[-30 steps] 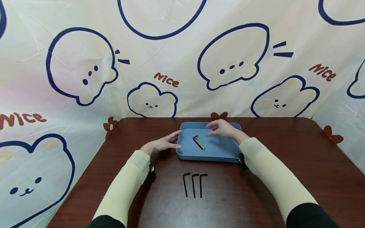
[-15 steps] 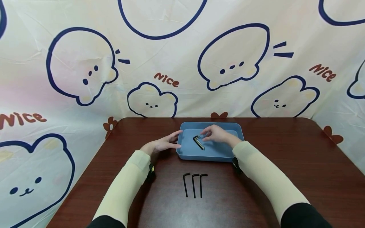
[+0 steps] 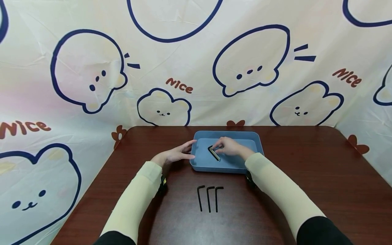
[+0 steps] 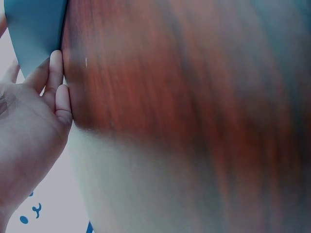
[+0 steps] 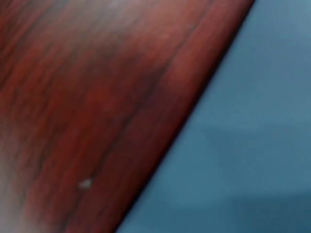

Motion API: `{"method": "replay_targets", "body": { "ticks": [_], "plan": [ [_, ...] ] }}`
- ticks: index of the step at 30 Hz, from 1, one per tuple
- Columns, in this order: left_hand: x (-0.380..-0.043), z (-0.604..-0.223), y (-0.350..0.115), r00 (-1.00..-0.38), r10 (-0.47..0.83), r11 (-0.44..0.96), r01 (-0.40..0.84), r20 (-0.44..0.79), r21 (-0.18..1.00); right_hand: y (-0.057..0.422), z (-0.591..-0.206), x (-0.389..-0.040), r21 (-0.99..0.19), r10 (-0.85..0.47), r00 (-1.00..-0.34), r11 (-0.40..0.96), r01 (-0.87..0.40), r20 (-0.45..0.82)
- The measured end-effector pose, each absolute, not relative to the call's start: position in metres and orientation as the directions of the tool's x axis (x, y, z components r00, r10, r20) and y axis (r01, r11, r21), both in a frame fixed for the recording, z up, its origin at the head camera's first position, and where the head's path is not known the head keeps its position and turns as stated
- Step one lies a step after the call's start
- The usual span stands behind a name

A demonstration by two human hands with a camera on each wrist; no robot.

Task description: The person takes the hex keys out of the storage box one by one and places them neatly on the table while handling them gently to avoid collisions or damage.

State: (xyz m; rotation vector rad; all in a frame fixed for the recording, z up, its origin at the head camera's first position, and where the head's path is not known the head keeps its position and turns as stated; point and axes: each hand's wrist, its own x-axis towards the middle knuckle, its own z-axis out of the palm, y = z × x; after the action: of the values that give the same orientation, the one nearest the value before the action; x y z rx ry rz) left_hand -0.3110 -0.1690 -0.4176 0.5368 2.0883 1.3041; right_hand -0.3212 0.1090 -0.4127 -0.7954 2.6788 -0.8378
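Observation:
A blue tray (image 3: 228, 169) lies on the table, with L-shaped hex keys (image 3: 215, 155), dark and shiny, close together inside it. My right hand (image 3: 230, 146) reaches over the tray, index finger and thumb right at the bend of these keys. I cannot tell whether they pinch one. At the tray's left side, my left hand (image 3: 174, 154) has its fingers extended, fingertips against the wall. The left wrist view shows this hand (image 4: 29, 126) with its fingers along the tray's edge (image 4: 39, 34). In the right wrist view the tray (image 5: 243, 145) appears, but the right hand is hidden.
Three black hex keys (image 3: 199, 198) lie side by side on the dark wooden table (image 3: 171, 224), in front of the tray. Behind the table hangs a pale cloth (image 3: 202, 112) printed with cartoon bears.
My right hand has moved left and a little toward me over the tray, its fingertips coming to the hex keys inside. The left hand and the keys have stayed put.

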Motion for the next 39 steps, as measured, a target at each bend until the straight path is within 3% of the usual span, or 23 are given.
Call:
{"method": "replay_targets", "body": {
  "ticks": [13, 21, 39],
  "plan": [
    [-0.313, -0.420, -0.170, -0.725, 0.630, 0.426, 0.024, -0.278, 0.905, 0.108, -0.414, -0.321, -0.538, -0.578, -0.815, 0.696, -0.475, -0.029],
    [-0.313, -0.421, -0.170, -0.737, 0.619, 0.426, 0.025, -0.271, 0.904, 0.111, -0.415, -0.322, -0.582, -0.514, -0.857, 0.709, -0.399, -0.039],
    [-0.314, -0.421, -0.169, -0.732, 0.629, 0.415, 0.030, -0.262, 0.910, 0.114, -0.425, -0.327, -0.619, -0.465, -0.885, 0.705, -0.347, -0.034]
  ]
}}
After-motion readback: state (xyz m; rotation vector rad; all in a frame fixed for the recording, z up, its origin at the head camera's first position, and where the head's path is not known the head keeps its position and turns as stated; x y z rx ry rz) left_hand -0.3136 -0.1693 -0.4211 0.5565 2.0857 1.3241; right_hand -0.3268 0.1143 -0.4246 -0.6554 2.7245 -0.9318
